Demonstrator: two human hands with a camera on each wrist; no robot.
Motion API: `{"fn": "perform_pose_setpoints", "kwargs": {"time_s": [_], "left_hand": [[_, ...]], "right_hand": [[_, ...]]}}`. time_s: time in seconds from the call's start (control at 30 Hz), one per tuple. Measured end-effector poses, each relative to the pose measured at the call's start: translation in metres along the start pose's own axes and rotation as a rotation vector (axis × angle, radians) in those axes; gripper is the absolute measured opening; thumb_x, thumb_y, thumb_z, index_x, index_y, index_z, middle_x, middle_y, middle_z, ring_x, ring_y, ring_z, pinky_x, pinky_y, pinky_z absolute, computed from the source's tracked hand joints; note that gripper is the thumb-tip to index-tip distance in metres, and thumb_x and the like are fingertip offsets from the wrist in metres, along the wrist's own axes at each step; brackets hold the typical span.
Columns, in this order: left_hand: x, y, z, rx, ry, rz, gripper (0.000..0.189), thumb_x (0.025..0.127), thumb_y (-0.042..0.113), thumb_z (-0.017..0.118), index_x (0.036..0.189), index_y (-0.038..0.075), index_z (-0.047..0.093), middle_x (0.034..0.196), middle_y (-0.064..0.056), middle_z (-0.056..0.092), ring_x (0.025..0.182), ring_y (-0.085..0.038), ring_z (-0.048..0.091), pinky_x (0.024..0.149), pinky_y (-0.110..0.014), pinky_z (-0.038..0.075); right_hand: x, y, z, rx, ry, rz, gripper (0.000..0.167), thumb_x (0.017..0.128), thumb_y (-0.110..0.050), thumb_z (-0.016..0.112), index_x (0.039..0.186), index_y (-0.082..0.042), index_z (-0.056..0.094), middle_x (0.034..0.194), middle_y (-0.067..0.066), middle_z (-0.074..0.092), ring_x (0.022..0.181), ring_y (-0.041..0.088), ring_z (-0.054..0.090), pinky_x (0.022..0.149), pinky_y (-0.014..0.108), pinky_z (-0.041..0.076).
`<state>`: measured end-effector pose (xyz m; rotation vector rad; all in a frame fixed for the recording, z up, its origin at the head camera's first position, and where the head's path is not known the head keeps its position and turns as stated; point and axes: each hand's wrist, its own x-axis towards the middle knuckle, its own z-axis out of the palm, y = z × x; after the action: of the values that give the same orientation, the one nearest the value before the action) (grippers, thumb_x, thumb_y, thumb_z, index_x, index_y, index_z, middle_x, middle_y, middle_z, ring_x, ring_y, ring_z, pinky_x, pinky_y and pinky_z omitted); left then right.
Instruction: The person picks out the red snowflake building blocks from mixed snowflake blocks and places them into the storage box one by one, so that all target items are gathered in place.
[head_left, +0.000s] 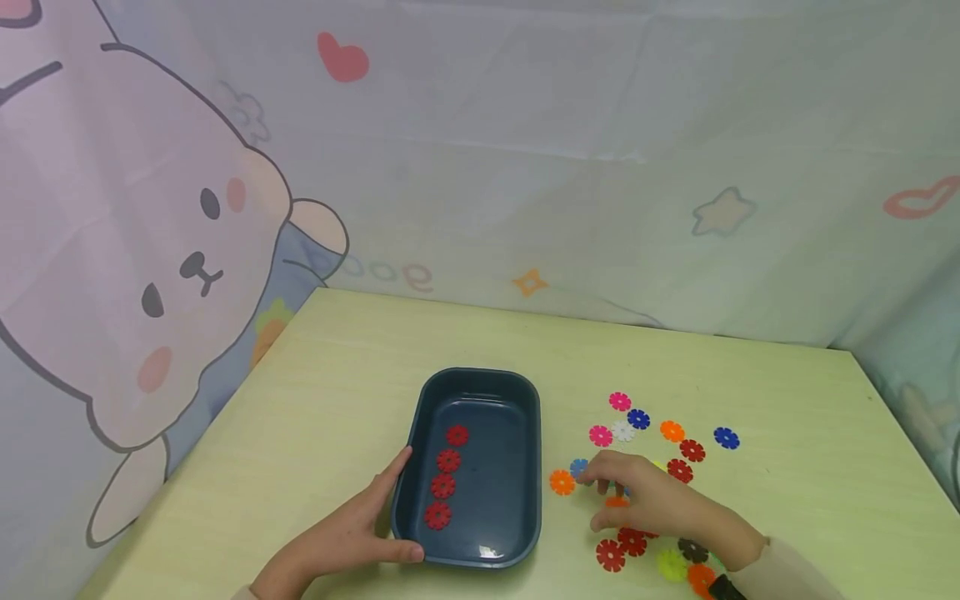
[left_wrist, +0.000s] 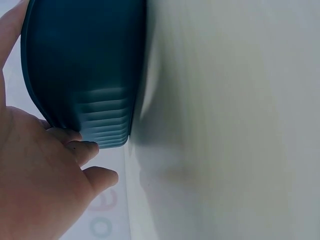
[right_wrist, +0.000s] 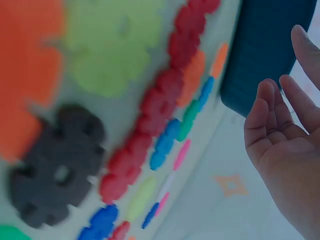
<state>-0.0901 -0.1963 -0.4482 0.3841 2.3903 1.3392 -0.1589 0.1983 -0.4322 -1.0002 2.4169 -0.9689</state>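
Note:
A dark blue rectangular tray [head_left: 487, 467] stands on the table with several red snowflake discs [head_left: 448, 460] in a line down its left half. My left hand [head_left: 352, 529] holds the tray at its near left corner, thumb at the front wall and fingers along the left side; bent fingers [left_wrist: 82, 150] show against the outer wall in the left wrist view. Over the loose plastic discs to the right hovers my right hand [head_left: 652, 496], its fingers loosely bent and nothing between them. A light blue disc [head_left: 578, 468] lies right by its fingertips, beside an orange disc [head_left: 562, 482].
Loose discs lie scattered right of the tray: red [head_left: 611, 556], yellow-green [head_left: 672, 565], black [head_left: 693, 550], white [head_left: 622, 431], pink [head_left: 620, 402] and dark blue [head_left: 726, 437]. A printed cloth [head_left: 480, 167] hangs behind the table's far edge.

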Motion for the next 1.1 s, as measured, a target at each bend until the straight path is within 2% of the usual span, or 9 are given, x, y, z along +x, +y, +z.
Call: {"fn": "perform_pose_setpoints", "kwargs": {"time_s": [0.17, 0.33, 0.6, 0.87, 1.1], "left_hand": [[0.000, -0.001, 0.000, 0.008, 0.000, 0.015, 0.114, 0.077, 0.032, 0.081, 0.156, 0.019, 0.000, 0.162, -0.011, 0.004, 0.146, -0.039, 0.002, 0.111, -0.067, 0.009], [0.000, 0.000, 0.000, 0.017, 0.000, 0.021, 0.114, 0.077, 0.032, 0.081, 0.156, 0.019, 0.000, 0.162, -0.011, 0.004, 0.146, -0.040, 0.002, 0.111, -0.066, 0.009], [0.000, 0.000, 0.000, 0.017, 0.006, 0.016, 0.115, 0.077, 0.032, 0.082, 0.156, 0.019, 0.000, 0.162, -0.011, 0.004, 0.146, -0.039, 0.003, 0.110, -0.067, 0.011], [0.000, 0.000, 0.000, 0.022, 0.003, 0.022, 0.114, 0.077, 0.032, 0.081, 0.156, 0.019, 0.000, 0.162, -0.011, 0.005, 0.146, -0.040, 0.003, 0.110, -0.068, 0.012], [0.000, 0.000, 0.000, 0.015, 0.005, 0.019, 0.114, 0.077, 0.032, 0.081, 0.156, 0.020, 0.001, 0.162, -0.010, 0.005, 0.146, -0.039, 0.004, 0.110, -0.067, 0.015]], "right_hand": [[-0.007, 0.008, 0.012, -0.002, -0.058, 0.052, 0.039, 0.079, -0.033, 0.079, 0.112, -0.015, 0.068, 0.102, -0.009, 0.062, 0.091, 0.010, 0.053, 0.079, 0.024, 0.051], [-0.013, 0.014, 0.019, 0.005, -0.108, 0.069, 0.040, 0.079, -0.037, 0.079, 0.112, -0.018, 0.068, 0.101, -0.012, 0.060, 0.086, 0.006, 0.050, 0.072, 0.021, 0.049], [-0.017, 0.014, 0.021, -0.018, -0.170, 0.151, 0.039, 0.075, -0.036, 0.081, 0.111, -0.024, 0.069, 0.100, -0.017, 0.058, 0.091, 0.003, 0.050, 0.079, 0.020, 0.049], [-0.016, 0.013, 0.022, -0.055, -0.205, 0.160, 0.034, 0.075, -0.026, 0.083, 0.107, -0.023, 0.071, 0.094, -0.018, 0.054, 0.086, 0.001, 0.049, 0.075, 0.019, 0.049], [-0.014, 0.015, 0.022, -0.060, -0.204, 0.134, 0.030, 0.075, -0.027, 0.083, 0.103, -0.023, 0.071, 0.090, -0.017, 0.054, 0.083, 0.001, 0.049, 0.073, 0.019, 0.048]]}}
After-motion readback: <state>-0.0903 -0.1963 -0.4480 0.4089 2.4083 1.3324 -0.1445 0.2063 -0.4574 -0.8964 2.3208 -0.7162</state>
